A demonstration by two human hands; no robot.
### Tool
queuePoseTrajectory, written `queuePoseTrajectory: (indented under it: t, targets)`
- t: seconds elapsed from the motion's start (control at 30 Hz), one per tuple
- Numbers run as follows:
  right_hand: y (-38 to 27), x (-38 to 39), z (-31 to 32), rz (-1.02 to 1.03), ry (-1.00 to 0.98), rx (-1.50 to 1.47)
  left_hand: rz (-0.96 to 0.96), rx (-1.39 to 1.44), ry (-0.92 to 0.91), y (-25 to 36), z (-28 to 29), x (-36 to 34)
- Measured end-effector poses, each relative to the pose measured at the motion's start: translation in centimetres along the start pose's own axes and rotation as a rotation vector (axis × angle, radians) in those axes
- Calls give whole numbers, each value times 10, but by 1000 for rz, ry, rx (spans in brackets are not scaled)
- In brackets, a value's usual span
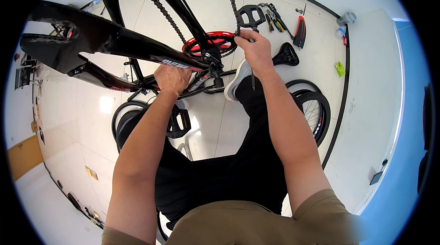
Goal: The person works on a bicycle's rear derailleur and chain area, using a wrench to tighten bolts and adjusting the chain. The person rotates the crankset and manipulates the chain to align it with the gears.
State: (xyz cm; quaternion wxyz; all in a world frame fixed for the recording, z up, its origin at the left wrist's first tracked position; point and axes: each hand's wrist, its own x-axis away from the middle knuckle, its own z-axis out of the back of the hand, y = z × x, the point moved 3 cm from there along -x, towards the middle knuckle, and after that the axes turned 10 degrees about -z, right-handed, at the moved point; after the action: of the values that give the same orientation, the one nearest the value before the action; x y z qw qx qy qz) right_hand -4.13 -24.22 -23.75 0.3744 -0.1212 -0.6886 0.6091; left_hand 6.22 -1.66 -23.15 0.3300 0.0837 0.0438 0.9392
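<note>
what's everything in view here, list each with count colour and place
floor: one, pale, all around
bicycle frame: one, black, upper left
chainring: one, red and black, top centre
chain: one, dark, on the chainring, hanging from above
pedals: two, black, top centre and left of centre
wheels: at least two, black tyres, right and left, partly hidden
saddle: one, black, right of centre
hand tools: several, mixed colours, upper right
wedge-shaped part: one, red and black, beside the tools
small packet-like item: one, yellow-green, right
scattered small items: uncountable, edges
shoe: one, pale grey, centre
trousers: one pair, black, below
left hand: one, bare, against the frame
right hand: one, bare, at the chain
</note>
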Motion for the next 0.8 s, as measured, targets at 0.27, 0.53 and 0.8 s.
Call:
queuePoseTrajectory:
  t: [0.27, 0.53, 0.8]
  targets:
    - [-8, -1, 4, 36, 55, 47, -18, -41, -9, 3, 0, -1]
    - [-10, -2, 7, -36, 100, 15, -129, -252, -102, -3, -12, -6]
    - [-7, -3, 9, -244, -74, -9, -68, -154, -67, -2, -8, -6]
